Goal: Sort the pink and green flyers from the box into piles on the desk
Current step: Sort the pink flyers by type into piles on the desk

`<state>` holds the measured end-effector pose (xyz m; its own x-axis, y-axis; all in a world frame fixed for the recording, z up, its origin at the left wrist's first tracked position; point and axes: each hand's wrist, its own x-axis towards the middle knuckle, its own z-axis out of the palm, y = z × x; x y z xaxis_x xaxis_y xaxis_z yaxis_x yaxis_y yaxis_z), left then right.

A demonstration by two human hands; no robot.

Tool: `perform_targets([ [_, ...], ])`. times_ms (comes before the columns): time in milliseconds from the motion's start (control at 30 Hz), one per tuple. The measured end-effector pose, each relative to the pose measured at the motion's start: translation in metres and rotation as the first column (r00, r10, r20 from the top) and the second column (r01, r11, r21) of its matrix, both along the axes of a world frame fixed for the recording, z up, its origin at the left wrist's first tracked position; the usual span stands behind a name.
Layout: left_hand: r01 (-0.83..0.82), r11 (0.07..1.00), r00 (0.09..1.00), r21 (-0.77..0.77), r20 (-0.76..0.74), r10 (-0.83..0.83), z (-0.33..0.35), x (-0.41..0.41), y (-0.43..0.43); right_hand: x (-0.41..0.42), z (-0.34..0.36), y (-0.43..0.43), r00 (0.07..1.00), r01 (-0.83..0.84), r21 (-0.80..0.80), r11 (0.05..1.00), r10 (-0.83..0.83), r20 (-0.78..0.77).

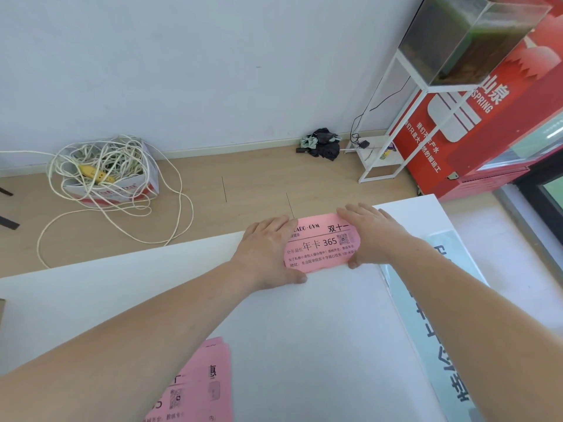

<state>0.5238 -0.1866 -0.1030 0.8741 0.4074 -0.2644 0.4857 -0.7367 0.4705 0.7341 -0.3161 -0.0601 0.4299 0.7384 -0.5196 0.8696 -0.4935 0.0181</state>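
**Both hands flat on a pink flyer at the far edge of the desk**

At centre frame, a pink flyer with black print and a QR code lies on the white desk, close to its far edge. The left hand lies across the flyer's left end, fingers straight and close together, thumb at the near edge. The right hand covers the right end in the same way, fingers extended and palm down, thumb tip at the near edge. Neither hand curls round the paper; both press on it from above.

A second pile of pink flyers lies at the lower centre-left, partly hidden by the left forearm and well apart from the first. A pale greenish sheet with large black characters runs along the desk's right side.

On the floor beyond, at upper left, a cardboard box holds a tangle of white cord. At upper right, a glass tank sits on a white stand beside a red cabinet. A dark cloth lies against the wall.
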Motion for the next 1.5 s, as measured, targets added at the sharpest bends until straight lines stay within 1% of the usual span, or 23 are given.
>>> perform_targets([
  [100, -0.033, 0.994, 0.995, -0.1, 0.086, 0.042, 0.012, -0.014, 0.002, -0.018, 0.012, 0.007, 0.999, -0.022, -0.029, 0.999, 0.023, 0.04],
  [133, -0.048, 0.993, 0.991, -0.109, 0.12, 0.061, 0.016, -0.023, 0.003, -0.029, 0.017, 0.011, 0.999, -0.024, -0.009, 1.0, 0.024, 0.036],
  [200, -0.091, 0.991, 0.981, -0.095, 0.164, 0.106, 0.026, -0.053, 0.007, -0.062, 0.03, 0.02, 1.0, -0.006, 0.104, 0.995, 0.008, -0.021],
  [233, -0.118, 0.989, 0.977, -0.093, 0.169, 0.133, 0.03, -0.072, 0.01, -0.084, 0.035, 0.024, 0.995, 0.031, 0.182, 0.983, -0.013, -0.097],
  [300, -0.146, 0.984, 0.975, -0.097, 0.152, 0.16, 0.038, -0.112, 0.019, -0.139, 0.041, 0.028, 0.937, 0.168, 0.289, 0.942, -0.062, -0.343],
  [367, -0.165, 0.981, 0.978, -0.099, 0.114, 0.176, 0.046, -0.152, 0.029, -0.197, 0.039, 0.028, 0.846, 0.234, 0.268, 0.934, -0.059, -0.53],
  [400, -0.19, 0.977, 0.977, -0.102, 0.081, 0.198, 0.05, -0.172, 0.033, -0.224, 0.035, 0.025, 0.827, 0.208, 0.237, 0.949, -0.041, -0.56],
  [467, -0.255, 0.959, 0.966, -0.127, 0.01, 0.258, 0.056, -0.209, 0.037, -0.27, 0.022, 0.019, 0.857, 0.109, 0.199, 0.974, 0.01, -0.515],
  [567, -0.263, 0.958, 0.962, -0.114, -0.101, 0.252, 0.061, -0.259, 0.033, -0.317, 0.008, 0.005, 0.937, -0.015, 0.177, 0.984, 0.076, -0.34],
  [633, -0.244, 0.967, 0.953, -0.08, -0.203, 0.223, 0.06, -0.29, 0.025, -0.339, 0.003, -0.003, 0.961, -0.054, 0.17, 0.984, 0.098, -0.26],
  [700, -0.263, 0.963, 0.93, -0.051, -0.279, 0.239, 0.052, -0.314, 0.015, -0.353, -0.001, -0.008, 0.972, -0.044, 0.177, 0.983, 0.083, -0.219],
  [767, -0.375, 0.917, 0.908, -0.134, -0.253, 0.334, 0.042, -0.329, 0.005, -0.363, -0.005, -0.012, 0.978, -0.019, 0.184, 0.983, 0.056, -0.199],
  [867, -0.54, 0.772, 0.839, -0.335, -0.149, 0.523, 0.029, -0.339, -0.004, -0.37, -0.008, -0.018, 0.985, 0.011, 0.209, 0.978, 0.026, -0.173],
  [933, -0.575, 0.679, 0.798, -0.456, -0.128, 0.589, 0.028, -0.343, -0.005, -0.371, -0.009, -0.021, 0.989, 0.014, 0.231, 0.973, 0.021, -0.148],
  [967, -0.571, 0.668, 0.797, -0.477, -0.126, 0.591, 0.028, -0.344, -0.005, -0.371, -0.009, -0.022, 0.992, 0.004, 0.235, 0.972, 0.026, -0.125],
  [1067, -0.489, 0.773, 0.868, -0.404, -0.144, 0.474, 0.036, -0.352, -0.007, -0.371, -0.011, -0.021, 0.998, -0.042, 0.219, 0.975, 0.052, -0.042],
  [1200, -0.235, 0.77, 0.971, -0.593, -0.167, 0.169, 0.051, -0.368, -0.028, -0.369, -0.014, -0.016, 0.995, -0.089, 0.215, 0.972, 0.095, -0.016],
  [1267, -0.169, 0.812, 0.977, -0.559, -0.204, 0.064, 0.051, -0.371, -0.035, -0.365, -0.016, -0.014, 0.991, -0.118, 0.215, 0.969, 0.13, -0.04],
  [1333, -0.146, 0.84, 0.969, -0.522, -0.245, 0.017, 0.05, -0.369, -0.038, -0.362, -0.018, -0.015, 0.987, -0.122, 0.238, 0.964, 0.142, -0.069],
  [1400, -0.194, 0.843, 0.962, -0.502, -0.265, 0.064, 0.049, -0.365, -0.039, -0.36, -0.019, -0.017, 0.985, -0.121, 0.252, 0.96, 0.147, -0.09],
  [1433, -0.239, 0.851, 0.958, -0.468, -0.257, 0.127, 0.049, -0.363, -0.041, -0.359, -0.019, -0.018, 0.984, -0.115, 0.262, 0.958, 0.146, -0.104],
  [1467, -0.319, 0.848, 0.942, -0.422, -0.238, 0.236, 0.049, -0.362, -0.041, -0.359, -0.02, -0.021, 0.982, -0.106, 0.277, 0.955, 0.144, -0.119],
  [1500, -0.438, 0.814, 0.899, -0.381, -0.205, 0.387, 0.046, -0.361, -0.041, -0.358, -0.02, -0.023, 0.981, -0.097, 0.292, 0.952, 0.141, -0.134],
])
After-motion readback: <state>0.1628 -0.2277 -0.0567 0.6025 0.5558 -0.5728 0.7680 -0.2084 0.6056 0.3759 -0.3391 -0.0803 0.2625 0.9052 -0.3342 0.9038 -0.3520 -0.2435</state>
